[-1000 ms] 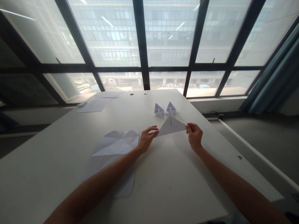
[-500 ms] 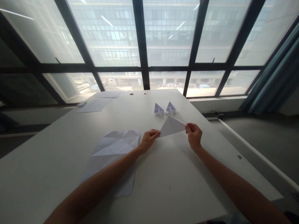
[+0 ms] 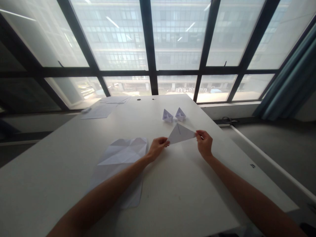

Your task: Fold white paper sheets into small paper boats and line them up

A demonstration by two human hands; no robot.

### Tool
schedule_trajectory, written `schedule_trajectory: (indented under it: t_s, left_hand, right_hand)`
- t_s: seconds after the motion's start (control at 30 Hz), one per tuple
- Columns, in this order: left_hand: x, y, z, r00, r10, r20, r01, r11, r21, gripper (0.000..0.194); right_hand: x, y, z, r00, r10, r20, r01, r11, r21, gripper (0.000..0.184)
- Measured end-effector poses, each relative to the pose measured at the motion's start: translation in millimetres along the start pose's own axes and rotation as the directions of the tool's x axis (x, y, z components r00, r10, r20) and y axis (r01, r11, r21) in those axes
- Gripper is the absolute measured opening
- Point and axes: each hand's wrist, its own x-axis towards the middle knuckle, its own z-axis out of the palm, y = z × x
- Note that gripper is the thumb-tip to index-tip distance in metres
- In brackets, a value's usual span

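Observation:
A white sheet folded into a triangle is stretched between my two hands, its peak pointing away from me and a crease line running down from it. My left hand pinches the left corner, thumb on top. The right corner is gripped between the thumb and fingers of my right hand. Just beyond the triangle stand two folded paper boats, one on the left and one on the right. Under my left forearm lies a creased, unfolded paper sheet, partly covered by the arm.
The white table reaches toward a wall of windows. Several loose paper sheets lie at its far left. A small dark mark is near the right edge. Past that edge, a white pipe runs by the floor, and a blue curtain hangs.
The folded triangle has tilted slightly, so its front face and crease show a little more. Both hands keep their grip, the right one shifting slightly left.

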Motion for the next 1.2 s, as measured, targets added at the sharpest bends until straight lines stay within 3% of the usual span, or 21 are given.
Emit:
schedule_trajectory:
  t_s: [0.2, 0.4, 0.6, 0.67, 0.8, 0.93, 1.03, 1.13, 1.2]
  left_hand:
    - [1.9, -3.2, -2.0, 1.000, -0.016, -0.004, 0.016, 1.000, 0.008, 0.039]
    - [-0.8, 1.7, -0.7, 0.999, -0.044, 0.008, 0.044, 0.999, 0.019, 0.055]
    - [-2.1, -2.9, -3.6, 0.996, 0.089, 0.002, -0.087, 0.965, 0.249, 0.063]
    - [-3.1, -4.2, -3.9, 0.989, 0.145, 0.025, -0.144, 0.925, 0.350, 0.057]
    - [-4.5, -3.5, -3.1, 0.967, 0.209, 0.143, -0.253, 0.811, 0.528, 0.020]
    - [-6.1, -0.6, -3.8, 0.928, 0.247, 0.280, -0.372, 0.688, 0.623, 0.024]
    - [-8.2, 3.5, -6.0, 0.890, 0.260, 0.373, -0.455, 0.552, 0.699, 0.025]
    - [-9.5, 8.1, -7.8, 0.875, 0.252, 0.413, -0.483, 0.432, 0.762, 0.021]
    - [-9.1, 10.1, -8.2, 0.878, 0.242, 0.414, -0.479, 0.402, 0.780, 0.019]
  right_hand:
    - [2.0, 5.7, -1.2, 0.998, -0.019, 0.064, 0.024, 0.997, -0.076, 0.022]
    - [6.4, 16.1, -2.6, 0.995, 0.074, 0.070, -0.073, 0.997, -0.017, 0.027]
    - [5.3, 20.9, -2.8, 0.978, 0.089, 0.187, -0.079, 0.995, -0.061, 0.036]
    - [5.2, 22.3, -3.4, 0.977, 0.073, 0.201, -0.043, 0.988, -0.151, 0.037]
    - [4.5, 24.7, -4.7, 0.962, -0.003, 0.274, 0.110, 0.921, -0.374, 0.029]
    - [3.5, 21.1, -4.8, 0.902, -0.003, 0.431, 0.254, 0.812, -0.526, 0.017]
    - [3.5, 12.5, -5.4, 0.875, -0.002, 0.484, 0.358, 0.677, -0.644, 0.015]
    - [0.1, 1.0, -5.6, 0.855, 0.006, 0.518, 0.424, 0.568, -0.706, 0.016]
    - [-6.0, -6.5, -4.3, 0.838, 0.022, 0.545, 0.456, 0.521, -0.722, 0.019]
